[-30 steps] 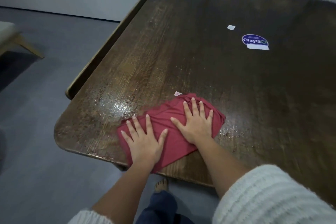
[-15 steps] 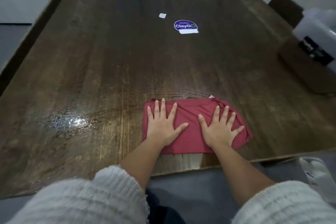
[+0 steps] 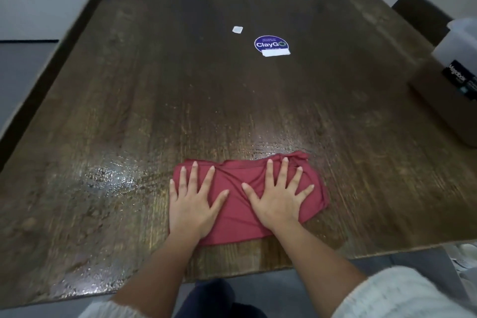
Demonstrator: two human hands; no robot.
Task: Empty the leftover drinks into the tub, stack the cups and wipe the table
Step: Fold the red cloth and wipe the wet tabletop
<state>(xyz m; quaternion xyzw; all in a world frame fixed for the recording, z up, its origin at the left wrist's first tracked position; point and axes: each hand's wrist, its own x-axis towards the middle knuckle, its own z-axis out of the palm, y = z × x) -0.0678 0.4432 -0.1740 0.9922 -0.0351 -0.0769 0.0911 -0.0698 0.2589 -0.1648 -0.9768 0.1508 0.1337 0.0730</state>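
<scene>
Apparently we are well into the wiping, with no cups in view and both the left hand and right hand pressed flat, fingers spread, on the red cloth near the table front edge, wet streaks left and beyond it, dry wood toward the sticker.

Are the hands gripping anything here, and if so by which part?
Nothing is gripped. Both the left hand and right hand lie flat, fingers spread, pressing the red cloth onto the table, one on each half.
</scene>
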